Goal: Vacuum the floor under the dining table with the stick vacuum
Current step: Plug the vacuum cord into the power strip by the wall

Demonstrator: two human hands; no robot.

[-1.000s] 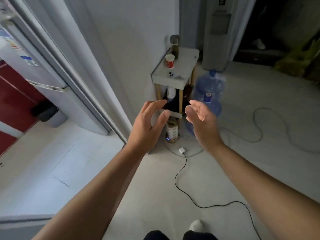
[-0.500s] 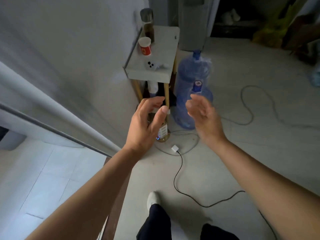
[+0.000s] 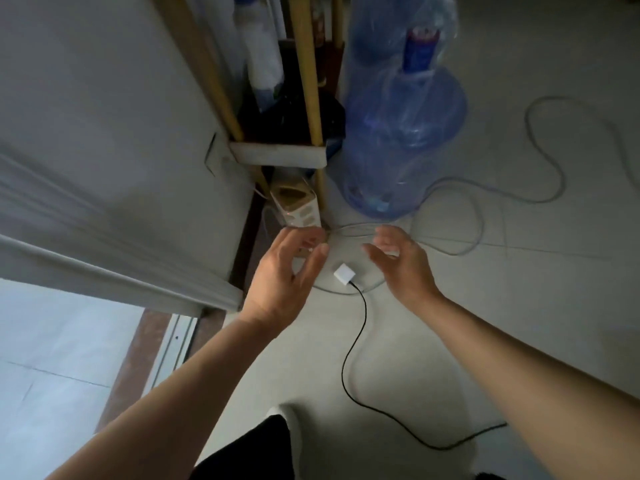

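No stick vacuum or dining table is in view. A small white plug (image 3: pixel 345 274) with a thin black cable (image 3: pixel 349 362) lies on the pale floor between my two hands. My left hand (image 3: pixel 282 277) hovers just left of the plug, fingers spread and curled, holding nothing. My right hand (image 3: pixel 401 263) hovers to the plug's right, palm turned inward, fingers apart, also empty. Just beyond my left hand's fingertips stands a white and tan power strip block (image 3: pixel 296 206) at the foot of a shelf.
A small shelf with yellow wooden legs (image 3: pixel 308 81) stands against the white wall. A large blue water jug (image 3: pixel 398 133) stands right of it. Grey cables (image 3: pixel 485 216) loop over the floor on the right. A sliding door frame (image 3: pixel 114 268) and its floor track lie left.
The view has dropped much closer to the floor. Both hands have gone down from shelf height to just above the white plug, still apart and empty.
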